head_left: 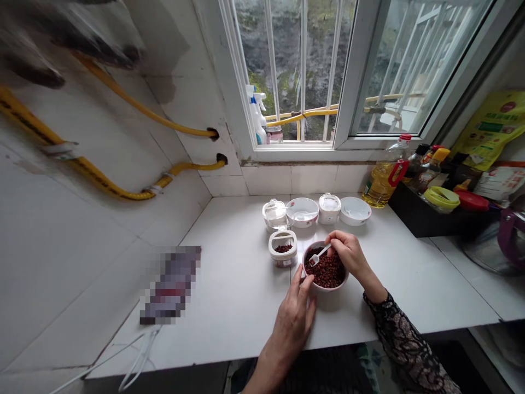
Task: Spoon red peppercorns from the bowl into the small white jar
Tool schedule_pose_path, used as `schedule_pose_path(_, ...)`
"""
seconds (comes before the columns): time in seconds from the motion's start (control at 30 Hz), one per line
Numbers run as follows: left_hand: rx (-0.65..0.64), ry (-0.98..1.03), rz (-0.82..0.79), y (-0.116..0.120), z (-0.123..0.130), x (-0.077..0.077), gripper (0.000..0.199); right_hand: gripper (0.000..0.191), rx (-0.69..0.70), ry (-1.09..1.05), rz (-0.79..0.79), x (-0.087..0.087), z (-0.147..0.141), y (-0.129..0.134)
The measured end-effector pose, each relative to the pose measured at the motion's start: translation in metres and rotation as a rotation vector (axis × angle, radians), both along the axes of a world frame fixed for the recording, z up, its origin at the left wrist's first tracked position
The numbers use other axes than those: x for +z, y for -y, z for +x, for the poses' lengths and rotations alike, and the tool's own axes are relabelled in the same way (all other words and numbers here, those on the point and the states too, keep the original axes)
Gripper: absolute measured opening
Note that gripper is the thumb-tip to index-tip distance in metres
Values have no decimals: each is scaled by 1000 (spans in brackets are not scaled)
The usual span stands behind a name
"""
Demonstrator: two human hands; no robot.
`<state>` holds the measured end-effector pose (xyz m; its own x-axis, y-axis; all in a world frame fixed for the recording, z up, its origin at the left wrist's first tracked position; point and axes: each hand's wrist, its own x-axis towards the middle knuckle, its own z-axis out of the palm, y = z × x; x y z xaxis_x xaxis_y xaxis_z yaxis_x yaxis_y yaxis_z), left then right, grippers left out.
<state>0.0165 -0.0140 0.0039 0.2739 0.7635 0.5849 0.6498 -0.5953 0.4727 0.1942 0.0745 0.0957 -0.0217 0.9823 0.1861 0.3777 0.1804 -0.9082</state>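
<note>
Daylight entered through the barred window (353,71). Below it stretched a white counter (233,273). Left of the window, I saw yellow hoses (105,184) against a tiled wall (77,241).

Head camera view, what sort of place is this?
Probably a kitchen: there's an oil bottle, a black box of condiment bottles, and a bowl of dark red bits on a white counter.

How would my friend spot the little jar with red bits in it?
Below the window is a white counter. On it sits a bowl of dark red bits, with the little jar just left of it. Unlike the two jars farther back, this one shows dark red bits inside.
</note>
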Motion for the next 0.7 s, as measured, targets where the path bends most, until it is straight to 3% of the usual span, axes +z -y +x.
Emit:
schedule_pose_path(0.17, -12, -9, -19, 0, -1, 2, 49, 19, -17, 27, 2, -1, 0, -1)
schedule_pose_path(0.5, -8, -9, -1, -1, -1, 1, 47, 16, 8, -300, -180, -3, 10, -12)
schedule_pose_path(0.7, -6, -11, -2, -1, -1, 1, 48, 15, 10, -336, -214, -2, 12, -14)
